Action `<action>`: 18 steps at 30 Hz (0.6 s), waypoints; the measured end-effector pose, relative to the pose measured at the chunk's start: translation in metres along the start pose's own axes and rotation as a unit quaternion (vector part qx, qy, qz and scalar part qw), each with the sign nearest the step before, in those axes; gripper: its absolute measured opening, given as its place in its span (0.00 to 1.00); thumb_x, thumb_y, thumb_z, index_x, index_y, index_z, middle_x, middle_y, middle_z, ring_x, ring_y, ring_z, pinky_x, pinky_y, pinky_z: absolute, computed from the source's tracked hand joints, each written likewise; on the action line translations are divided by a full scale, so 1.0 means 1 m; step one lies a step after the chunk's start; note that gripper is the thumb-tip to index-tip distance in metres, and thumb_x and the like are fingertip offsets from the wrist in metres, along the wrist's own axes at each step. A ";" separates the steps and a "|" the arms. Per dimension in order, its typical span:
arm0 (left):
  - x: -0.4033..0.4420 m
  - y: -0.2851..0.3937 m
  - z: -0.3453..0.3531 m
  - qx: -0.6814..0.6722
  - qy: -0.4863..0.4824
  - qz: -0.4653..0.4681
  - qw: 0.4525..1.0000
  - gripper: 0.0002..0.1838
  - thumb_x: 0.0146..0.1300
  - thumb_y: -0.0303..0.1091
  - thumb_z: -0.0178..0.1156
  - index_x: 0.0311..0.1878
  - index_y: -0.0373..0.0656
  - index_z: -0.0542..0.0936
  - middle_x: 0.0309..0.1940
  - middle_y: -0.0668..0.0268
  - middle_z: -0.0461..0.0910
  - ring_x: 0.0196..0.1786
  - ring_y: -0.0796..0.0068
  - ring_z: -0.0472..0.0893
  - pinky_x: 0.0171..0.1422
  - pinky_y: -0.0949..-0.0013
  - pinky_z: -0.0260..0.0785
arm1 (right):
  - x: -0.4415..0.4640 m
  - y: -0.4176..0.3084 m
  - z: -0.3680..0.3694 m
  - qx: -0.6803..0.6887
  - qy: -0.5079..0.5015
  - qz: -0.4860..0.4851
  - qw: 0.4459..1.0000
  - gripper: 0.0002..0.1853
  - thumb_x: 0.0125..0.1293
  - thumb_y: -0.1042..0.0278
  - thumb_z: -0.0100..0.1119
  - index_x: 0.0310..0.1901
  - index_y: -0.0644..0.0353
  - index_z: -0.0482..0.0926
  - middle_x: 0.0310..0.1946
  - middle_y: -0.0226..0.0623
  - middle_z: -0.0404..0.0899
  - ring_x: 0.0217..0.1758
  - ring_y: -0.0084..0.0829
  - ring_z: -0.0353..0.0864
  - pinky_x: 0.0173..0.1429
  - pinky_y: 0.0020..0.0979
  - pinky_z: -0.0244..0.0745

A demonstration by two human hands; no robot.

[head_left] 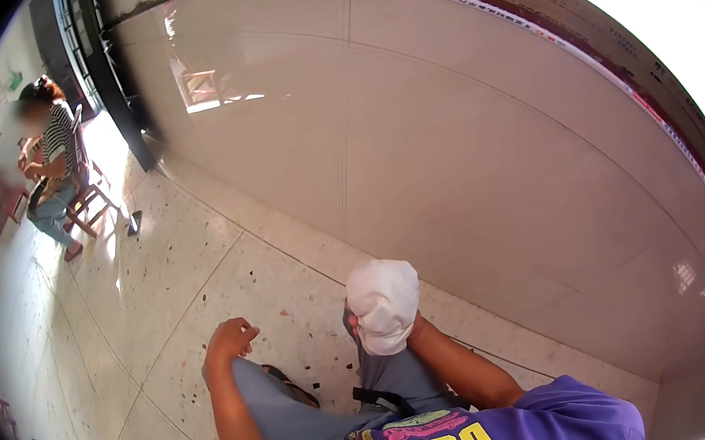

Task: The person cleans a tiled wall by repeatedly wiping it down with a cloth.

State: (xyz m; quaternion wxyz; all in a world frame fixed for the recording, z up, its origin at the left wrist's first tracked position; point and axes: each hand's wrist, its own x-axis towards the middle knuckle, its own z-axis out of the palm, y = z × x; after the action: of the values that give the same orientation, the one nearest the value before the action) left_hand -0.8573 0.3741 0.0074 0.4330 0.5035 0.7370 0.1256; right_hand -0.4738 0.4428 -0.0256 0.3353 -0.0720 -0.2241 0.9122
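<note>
A bundle of white cloth [384, 304] is held up over my knee at the lower middle. My right hand [417, 328] is wrapped round its lower side, and the cloth hides most of the fingers. Reddish fingertips show at the bundle's left edge. Over my other knee, my left hand [233, 338] hangs with its fingers curled; whether anything small is in them cannot be made out. A black strap [383, 398] lies across my lap on the grey trousers.
A tiled wall [449, 146] rises close in front and to the right. At the upper left a person [59, 159] sits on a wooden chair [93, 203]. Small scraps dot the tiled floor [178, 303]. A dark sandal [292, 384] shows beside my leg.
</note>
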 end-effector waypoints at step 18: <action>-0.009 0.012 -0.002 0.039 0.017 -0.008 0.999 0.15 0.63 0.42 0.64 0.41 0.37 0.83 0.20 0.61 0.83 0.20 0.71 0.82 0.29 0.66 0.75 | -0.349 -0.323 0.126 -0.452 0.485 -0.646 0.379 0.18 0.75 0.59 0.57 0.58 0.63 0.79 0.50 0.33 0.83 0.48 0.28 0.82 0.51 0.33 0.78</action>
State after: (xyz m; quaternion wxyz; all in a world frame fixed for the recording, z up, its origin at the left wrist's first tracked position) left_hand -0.8499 0.3719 0.0206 0.4013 0.5116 0.7528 0.1021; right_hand -0.0552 0.3906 0.2281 0.7921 -0.4763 -0.3816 -0.0073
